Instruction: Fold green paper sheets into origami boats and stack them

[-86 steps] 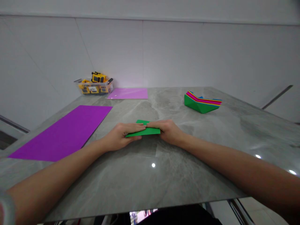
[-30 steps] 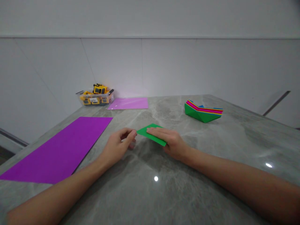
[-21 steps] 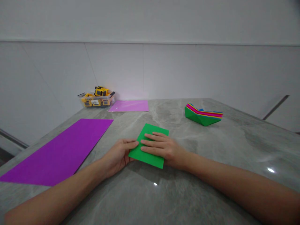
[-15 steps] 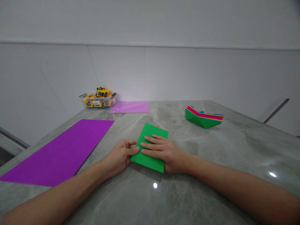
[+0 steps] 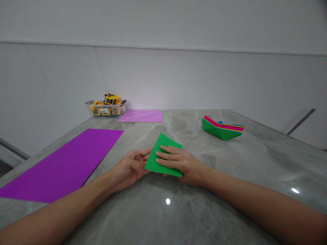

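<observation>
A folded green paper (image 5: 157, 157) lies near the middle of the grey marble table (image 5: 204, 204), with its near edge lifted off the surface. My right hand (image 5: 178, 162) rests flat on top of it with fingers spread. My left hand (image 5: 130, 167) sits at its left edge, palm turned up, fingers under the paper's lifted side.
A large purple sheet (image 5: 66, 160) lies at the left. A smaller pink sheet (image 5: 141, 116) and a clear box of yellow toy vehicles (image 5: 106, 107) sit at the far side by the white wall. A stack of folded coloured paper boats (image 5: 221, 127) stands at the right.
The green paper was flipped open wider and laid flat under my right hand. Now its near edge has lifted, and my left hand has turned palm up beneath its left side.
</observation>
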### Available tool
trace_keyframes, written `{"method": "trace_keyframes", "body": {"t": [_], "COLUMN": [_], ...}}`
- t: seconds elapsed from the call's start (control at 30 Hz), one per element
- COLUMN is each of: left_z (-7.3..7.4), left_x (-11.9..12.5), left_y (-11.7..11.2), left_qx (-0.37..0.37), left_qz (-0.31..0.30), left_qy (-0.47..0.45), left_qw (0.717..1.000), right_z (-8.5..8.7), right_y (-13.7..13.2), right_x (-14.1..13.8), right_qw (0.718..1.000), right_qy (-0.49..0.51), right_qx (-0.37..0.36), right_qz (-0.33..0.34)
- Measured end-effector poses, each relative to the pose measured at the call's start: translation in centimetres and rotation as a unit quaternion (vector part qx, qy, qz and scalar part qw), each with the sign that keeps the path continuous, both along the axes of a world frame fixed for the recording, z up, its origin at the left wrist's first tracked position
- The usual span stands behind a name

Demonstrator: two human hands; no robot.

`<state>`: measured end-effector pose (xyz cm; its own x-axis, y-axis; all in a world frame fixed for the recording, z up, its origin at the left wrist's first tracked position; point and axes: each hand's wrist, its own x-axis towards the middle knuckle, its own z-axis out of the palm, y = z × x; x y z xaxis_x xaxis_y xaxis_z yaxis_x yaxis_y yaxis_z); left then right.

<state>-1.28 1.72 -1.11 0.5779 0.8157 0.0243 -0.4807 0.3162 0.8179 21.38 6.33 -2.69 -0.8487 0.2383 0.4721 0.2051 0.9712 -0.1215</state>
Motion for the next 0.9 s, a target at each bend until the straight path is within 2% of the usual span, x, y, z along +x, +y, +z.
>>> {"method": "trace_keyframes", "body": {"t": [0.07, 0.23, 0.47, 0.7, 0.9], "left_z": [0.0, 0.1, -0.2, 0.4, 1.0], "left_x": [-0.4, -1.2, -1.4, -1.1, -0.8], "left_y": [0.2, 0.3, 0.2, 0.0, -0.4], "left_qx": [-0.040, -0.118, -0.115, -0.100, -0.100], "left_qz": [0.005, 0.003, -0.017, 0.003, -0.001], "left_qy": [0.007, 0.103, 0.122, 0.175, 0.246], "left_qw": [0.999, 0.988, 0.986, 0.979, 0.964], "right_z": [0.1, -0.1, 0.0, -0.1, 0.0], "right_y": [0.1, 0.3, 0.2, 0.2, 0.2], "right_x": [0.1, 0.3, 0.2, 0.2, 0.1], "right_qw": [1.000, 0.999, 0.999, 0.999, 0.998], "right_qy": [0.009, 0.030, 0.017, 0.026, 0.030], "right_qx": [-0.010, -0.034, -0.040, -0.033, 0.016], "right_qz": [0.005, 0.009, 0.001, 0.015, 0.051]}}
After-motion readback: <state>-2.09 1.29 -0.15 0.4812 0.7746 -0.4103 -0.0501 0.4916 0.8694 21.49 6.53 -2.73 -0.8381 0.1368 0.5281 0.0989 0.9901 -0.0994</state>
